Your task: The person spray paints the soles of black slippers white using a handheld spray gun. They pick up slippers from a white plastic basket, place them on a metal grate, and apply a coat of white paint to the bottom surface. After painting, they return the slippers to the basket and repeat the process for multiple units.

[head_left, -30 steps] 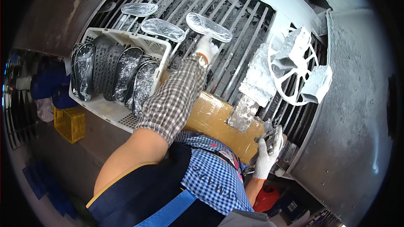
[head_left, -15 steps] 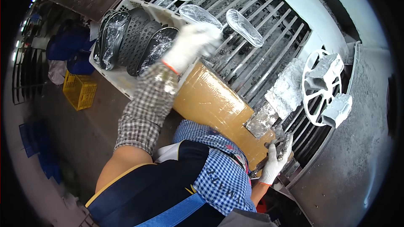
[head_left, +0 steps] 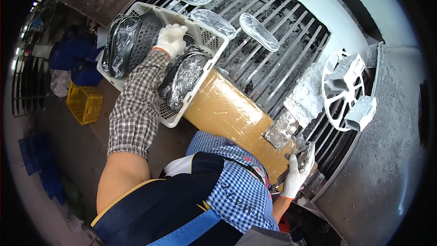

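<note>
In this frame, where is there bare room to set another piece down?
Free: the brown cardboard top between the white basket and foil-wrapped piece, and grate bars below the clear soles. Crowded: the basket, where the left hand reaches.

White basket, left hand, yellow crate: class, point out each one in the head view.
white basket [head_left: 207, 41]: head view, on its perforated right wall.
left hand [head_left: 171, 38]: head view, on the glove's back.
yellow crate [head_left: 84, 105]: head view, on its slatted side.

Both hands wear white knit gloves with orange cuffs: left hand [head_left: 172, 38], right hand [head_left: 298, 173]. Grey-checked oversleeve [head_left: 134, 105], blue-checked shirt [head_left: 236, 187], navy apron [head_left: 164, 209].
</note>
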A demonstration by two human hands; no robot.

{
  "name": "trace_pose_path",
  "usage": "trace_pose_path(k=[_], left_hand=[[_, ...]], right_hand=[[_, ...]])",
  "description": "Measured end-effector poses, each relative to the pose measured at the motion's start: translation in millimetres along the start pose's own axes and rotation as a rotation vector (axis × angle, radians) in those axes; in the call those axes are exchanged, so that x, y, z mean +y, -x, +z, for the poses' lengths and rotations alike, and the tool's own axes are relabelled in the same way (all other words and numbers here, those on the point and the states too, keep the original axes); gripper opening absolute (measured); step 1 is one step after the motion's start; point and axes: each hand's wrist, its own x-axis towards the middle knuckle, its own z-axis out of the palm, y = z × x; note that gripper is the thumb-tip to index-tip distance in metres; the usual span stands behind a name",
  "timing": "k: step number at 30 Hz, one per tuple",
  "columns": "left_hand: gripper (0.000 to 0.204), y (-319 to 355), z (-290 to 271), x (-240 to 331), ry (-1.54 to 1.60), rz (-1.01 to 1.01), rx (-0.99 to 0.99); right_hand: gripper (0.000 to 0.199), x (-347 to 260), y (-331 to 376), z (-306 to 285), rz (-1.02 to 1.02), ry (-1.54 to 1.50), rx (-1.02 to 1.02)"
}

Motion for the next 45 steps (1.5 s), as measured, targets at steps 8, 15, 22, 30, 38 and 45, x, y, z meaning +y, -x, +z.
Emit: trace_pose_path(k=[8, 15, 22, 30, 38, 45], left_hand=[[0.039, 23.2, -128.3, 7.1, 0.167, 0.161, -0.036], [0.061, 65.2, -271.2, 63.0, 0.932, 0.054, 0.471], [0.058, -1.4, -230.9, 132.7, 1.540, 0.239, 0.270], [0.051, -66.9, -227.7, 297.3, 1.900, 0.520, -0.155], [0.053, -75.2, -232.8, 416.1, 1.775, 0.625, -0.348], [0.054, -78.5, -224.4, 436.3, 1.736, 0.585, -0.368]], right_hand=[[0.077, -11.6, -2.5, 0.1, -0.036, 0.075, -0.003], [0.074, 11.8, -15.2, -9.1, -0.010, -0.125, 0.006], [0.067, 11.6, -5.6, -21.5, -0.019, -0.130, 0.018], [0.066, 5.4, 10.5, -36.8, -0.050, -0.174, 0.086], [0.066, 9.1, 17.3, -40.7, -0.062, -0.225, 0.139], [0.066, 7.6, 17.4, -42.5, -0.056, -0.225, 0.141]])
